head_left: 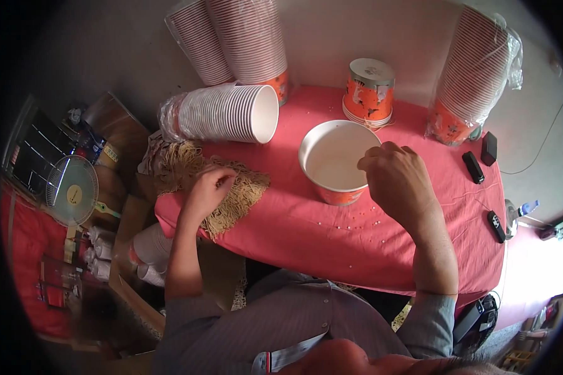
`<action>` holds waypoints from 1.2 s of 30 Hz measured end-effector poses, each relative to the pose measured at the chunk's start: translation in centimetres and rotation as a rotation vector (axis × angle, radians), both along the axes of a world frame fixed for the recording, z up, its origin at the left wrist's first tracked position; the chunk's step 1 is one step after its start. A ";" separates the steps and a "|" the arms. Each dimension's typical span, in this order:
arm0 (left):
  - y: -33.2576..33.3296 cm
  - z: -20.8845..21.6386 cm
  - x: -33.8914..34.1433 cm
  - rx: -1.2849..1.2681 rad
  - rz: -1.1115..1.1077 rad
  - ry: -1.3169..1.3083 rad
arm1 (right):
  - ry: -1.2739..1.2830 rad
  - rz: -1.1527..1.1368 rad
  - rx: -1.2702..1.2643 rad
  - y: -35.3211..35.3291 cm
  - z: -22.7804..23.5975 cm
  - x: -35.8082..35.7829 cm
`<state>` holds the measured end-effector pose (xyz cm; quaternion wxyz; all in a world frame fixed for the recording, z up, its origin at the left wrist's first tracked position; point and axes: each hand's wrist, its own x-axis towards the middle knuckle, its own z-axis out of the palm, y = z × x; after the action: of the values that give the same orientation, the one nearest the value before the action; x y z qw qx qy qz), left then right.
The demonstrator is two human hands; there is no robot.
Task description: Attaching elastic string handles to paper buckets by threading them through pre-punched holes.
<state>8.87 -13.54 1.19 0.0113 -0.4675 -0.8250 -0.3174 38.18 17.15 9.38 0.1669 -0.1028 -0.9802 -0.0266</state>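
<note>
A large white-lined paper bucket (333, 156) with an orange printed outside stands upright on the red-covered table. At its right rim is my right hand (399, 178), fingers bent in a pinch, the tips just over the bucket's opening. What they pinch is hidden. To the left, a tangled heap of beige cords (241, 194) lies at the table's edge. My left hand (211, 190) rests over this heap with its fingers curled in; whether a cord is between them does not show. The inside of the bucket looks plain.
A wrapped stack of paper buckets (219, 115) lies behind the cords. An upside-down orange bucket (369, 94) and a tall wrapped stack (472, 75) stand farther back. Small white and red bits (356, 224) are scattered on the red cloth (294, 240). Black devices (473, 167) lie at right.
</note>
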 end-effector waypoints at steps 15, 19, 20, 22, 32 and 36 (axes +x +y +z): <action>3.2 -1.5 -0.6 -0.497 -0.198 0.536 | -0.060 0.096 -0.196 -0.8 0.5 0.2; 3.3 -1.5 -0.7 -0.319 -0.214 0.422 | -0.066 0.089 -0.207 -0.7 0.6 0.3; 3.4 -1.2 -0.5 -0.250 -0.205 0.338 | -0.058 0.094 -0.203 -0.6 0.7 0.3; 3.6 -0.7 0.0 -0.157 -0.201 0.323 | -0.051 0.100 -0.202 -0.4 0.7 0.0; 7.6 5.8 8.0 0.674 -0.514 -0.943 | 0.422 0.515 -0.819 0.0 0.1 -2.3; 10.2 6.4 11.9 0.662 -0.552 -1.074 | 0.346 0.723 -1.287 -1.1 -0.5 -2.6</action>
<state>20.74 -3.30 7.61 -0.3380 -0.4106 -0.4265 -0.7316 35.61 16.00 8.92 0.2239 0.1450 -0.7349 0.6235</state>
